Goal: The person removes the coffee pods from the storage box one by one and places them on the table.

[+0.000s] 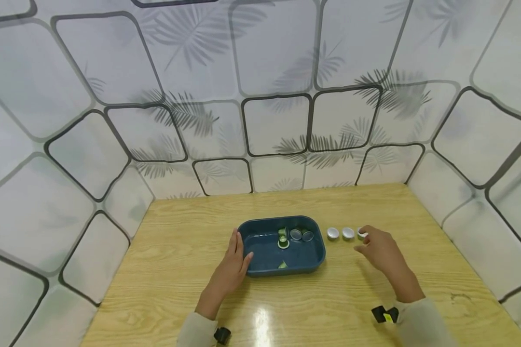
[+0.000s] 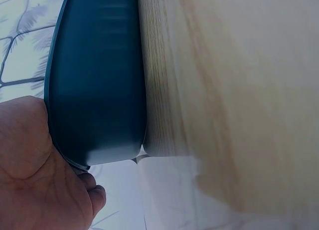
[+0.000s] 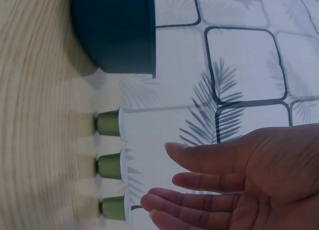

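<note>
Three green coffee capsules with white lids stand in a row on the table: a left capsule point(image 1: 332, 233), a middle capsule point(image 1: 348, 233) and a right capsule point(image 3: 114, 208). My right hand point(image 1: 381, 250) is beside the right one, fingers loosely bent and nothing between them; in the right wrist view the fingertips are close to its lid, and contact is unclear. My left hand point(image 1: 231, 267) rests against the left end of a dark blue tray point(image 1: 265, 274), fingers along the outside and thumb by the front corner. Inside the tray lie several more capsules point(image 1: 283, 241), some tipped over.
The tray sits on a light wooden table point(image 1: 178, 250), left of the capsule row. White patterned panels point(image 1: 278, 130) enclose the table at the back and both sides. A green fragment or capsule part point(image 1: 282, 265) lies near the tray's front wall.
</note>
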Motion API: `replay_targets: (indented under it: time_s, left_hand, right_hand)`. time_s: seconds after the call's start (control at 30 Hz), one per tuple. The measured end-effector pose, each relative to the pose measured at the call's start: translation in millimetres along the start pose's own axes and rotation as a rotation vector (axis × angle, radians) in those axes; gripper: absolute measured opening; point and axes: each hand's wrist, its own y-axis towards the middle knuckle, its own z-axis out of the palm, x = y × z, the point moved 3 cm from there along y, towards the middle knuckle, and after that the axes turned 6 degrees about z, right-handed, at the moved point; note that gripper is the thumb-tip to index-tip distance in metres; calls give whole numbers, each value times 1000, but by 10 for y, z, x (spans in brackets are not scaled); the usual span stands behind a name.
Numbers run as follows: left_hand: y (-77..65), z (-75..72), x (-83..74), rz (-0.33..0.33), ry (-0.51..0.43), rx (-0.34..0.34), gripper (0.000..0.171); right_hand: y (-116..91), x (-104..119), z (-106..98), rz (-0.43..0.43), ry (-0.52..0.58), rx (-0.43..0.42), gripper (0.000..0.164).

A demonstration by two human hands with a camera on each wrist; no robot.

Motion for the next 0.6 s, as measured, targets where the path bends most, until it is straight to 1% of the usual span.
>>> replay_targets:
  time_s: [0.1,0.2,0.33,0.4,0.47,0.6]
  left_hand:
    - [0,-6,-11,4,0,-2,72]
    - [-1,-10,-10,-4,5,9,72]
    - [-5,-11,-2,-10,7,18,73]
    - [-6,-8,2,-6,5,11,72]
    - [-5,-2,7,-4,4,8,72]
    - [1,16,18,3,3,-1,72]
  right_hand:
    - [-17,51,6,-19,-1,4,47]
    - [-25,103,16,-48,-25,-5,42]
    - [-18,174,39,-101,-47,-78,34]
    - [-9,211,55,-120,-36,-120,31]
    - [-3,248,78,-128,-14,-141,28]
    - [10,331,142,-143,32,-134,26]
